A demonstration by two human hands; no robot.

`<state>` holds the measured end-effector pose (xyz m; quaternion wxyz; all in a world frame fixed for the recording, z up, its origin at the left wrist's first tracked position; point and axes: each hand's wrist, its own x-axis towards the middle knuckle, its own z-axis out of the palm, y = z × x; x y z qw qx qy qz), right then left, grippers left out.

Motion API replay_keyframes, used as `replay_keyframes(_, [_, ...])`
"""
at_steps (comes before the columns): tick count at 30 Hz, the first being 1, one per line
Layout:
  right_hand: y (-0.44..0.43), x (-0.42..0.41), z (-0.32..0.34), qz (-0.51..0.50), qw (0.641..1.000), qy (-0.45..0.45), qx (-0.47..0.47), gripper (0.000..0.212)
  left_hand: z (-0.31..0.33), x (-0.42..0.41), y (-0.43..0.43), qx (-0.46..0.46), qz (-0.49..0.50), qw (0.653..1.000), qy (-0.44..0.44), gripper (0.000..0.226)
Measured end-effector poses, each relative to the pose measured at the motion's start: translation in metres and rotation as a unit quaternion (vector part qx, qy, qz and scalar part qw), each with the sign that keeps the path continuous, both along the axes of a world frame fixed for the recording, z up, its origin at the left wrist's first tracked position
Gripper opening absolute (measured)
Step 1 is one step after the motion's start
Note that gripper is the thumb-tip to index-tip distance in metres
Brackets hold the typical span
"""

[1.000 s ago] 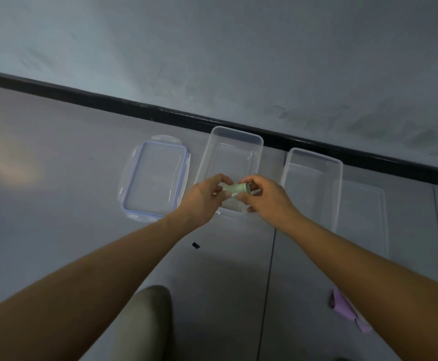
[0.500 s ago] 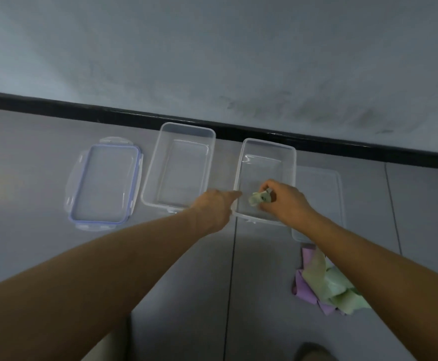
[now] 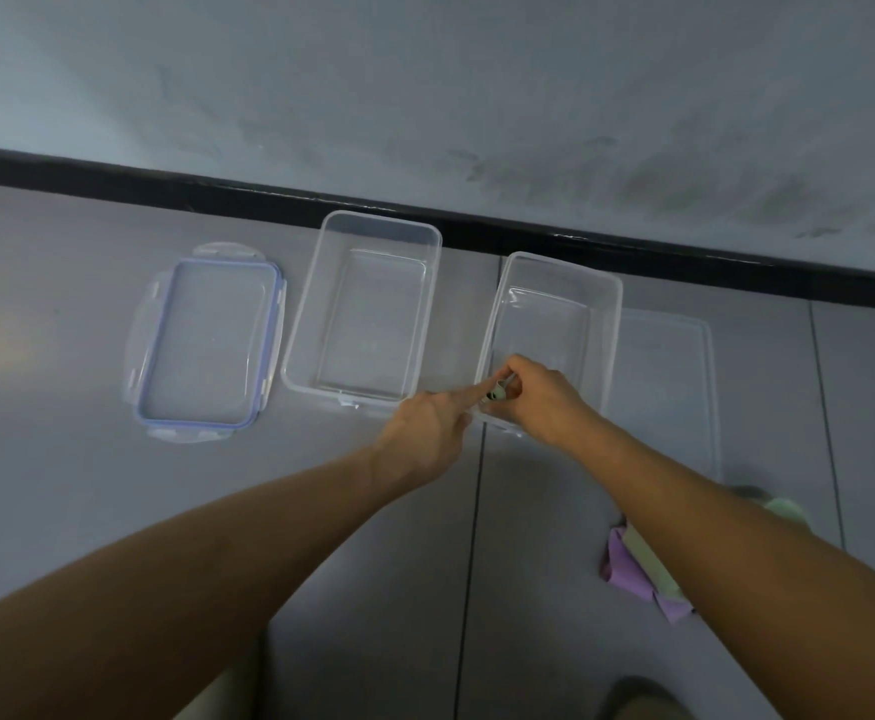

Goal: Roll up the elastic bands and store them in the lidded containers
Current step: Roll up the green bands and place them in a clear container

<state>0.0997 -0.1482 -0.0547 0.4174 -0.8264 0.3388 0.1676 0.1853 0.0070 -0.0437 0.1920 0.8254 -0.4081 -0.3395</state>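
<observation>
Two clear plastic containers stand open on the grey floor: the left container [image 3: 427,241] and the right container [image 3: 609,288]. My right hand [image 3: 541,394] is closed on a rolled pale green elastic band [image 3: 497,393], held just inside the near left corner of the right container. The forefinger of my left hand [image 3: 432,428] stretches out and touches the roll's near end at the container's rim. Loose purple and green bands [image 3: 632,563] lie in a heap on the floor at the right, partly hidden by my right forearm.
A blue-rimmed lid [image 3: 206,340] lies flat to the left of the containers. A clear lid [image 3: 669,387] lies to the right of the right container. A black skirting strip [image 3: 269,192] and a grey wall run behind them. A knee shows at the bottom edge.
Both hands carried the green roll from over the left container to the right container. The roll now sits lower, inside the container's near corner, with my left forefinger against it.
</observation>
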Motion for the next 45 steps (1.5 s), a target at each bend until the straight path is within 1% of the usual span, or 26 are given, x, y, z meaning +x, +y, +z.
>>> replay_keyframes(4, [-0.003, -0.003, 0.005, -0.004, 0.997, 0.009, 0.075, 0.020, 0.003, -0.002, 0.001, -0.004, -0.005, 1.000, -0.007, 0.057])
replay_keyframes(7, [-0.006, -0.007, 0.007, -0.017, 0.992, 0.017, 0.127, 0.024, 0.003, -0.002, 0.000, 0.001, -0.009, 1.000, -0.018, 0.060])
replay_keyframes(12, [-0.008, -0.007, 0.012, -0.023, 0.993, 0.002, 0.113, 0.034, -0.005, -0.001, 0.001, -0.010, -0.041, 0.999, -0.024, 0.067])
replay_keyframes(16, [-0.009, -0.012, 0.013, -0.050, 0.991, -0.013, 0.121, 0.049, -0.010, 0.001, -0.002, -0.022, -0.031, 0.999, -0.014, 0.061])
replay_keyframes(19, [-0.010, -0.015, 0.013, -0.049, 0.991, -0.009, 0.122, 0.050, -0.012, 0.002, -0.002, -0.027, -0.029, 0.999, -0.014, 0.055])
replay_keyframes(23, [-0.011, -0.018, 0.007, -0.062, 0.992, 0.004, 0.109, 0.053, -0.009, 0.000, -0.003, -0.017, -0.052, 0.997, -0.050, 0.055])
replay_keyframes(27, [-0.011, -0.019, 0.000, -0.044, 0.997, 0.017, 0.065, 0.045, -0.003, -0.002, -0.003, -0.014, -0.059, 0.996, -0.067, 0.057])
replay_keyframes(31, [-0.009, -0.020, 0.002, 0.011, 0.999, 0.041, 0.000, 0.043, -0.001, -0.002, -0.002, -0.001, -0.075, 0.994, -0.079, 0.058])
replay_keyframes(33, [-0.008, -0.020, 0.003, 0.028, 0.999, 0.043, -0.010, 0.042, 0.000, -0.003, -0.003, 0.007, -0.080, 0.993, -0.085, 0.058])
replay_keyframes(36, [-0.009, -0.022, 0.001, 0.040, 0.998, 0.037, -0.011, 0.034, -0.002, -0.002, -0.003, 0.015, -0.084, 0.993, -0.087, 0.057])
replay_keyframes(39, [-0.008, -0.021, 0.000, 0.009, 0.999, 0.015, -0.031, 0.028, -0.001, -0.003, -0.003, 0.018, -0.080, 0.993, -0.082, 0.056])
replay_keyframes(41, [-0.006, -0.016, -0.002, -0.035, 0.998, -0.009, -0.053, 0.012, 0.000, -0.003, -0.002, 0.019, -0.076, 0.994, -0.077, 0.057])
replay_keyframes(42, [-0.005, -0.012, -0.002, -0.054, 0.997, -0.017, -0.060, 0.008, 0.001, -0.002, -0.002, 0.019, -0.075, 0.994, -0.075, 0.057])
replay_keyframes(44, [-0.002, -0.005, -0.003, -0.083, 0.995, -0.022, -0.052, 0.015, 0.002, -0.001, -0.002, 0.012, -0.070, 0.995, -0.073, 0.058])
replay_keyframes(45, [-0.002, -0.002, -0.004, -0.098, 0.994, -0.025, -0.036, 0.014, 0.003, 0.000, -0.001, 0.004, -0.069, 0.995, -0.074, 0.058])
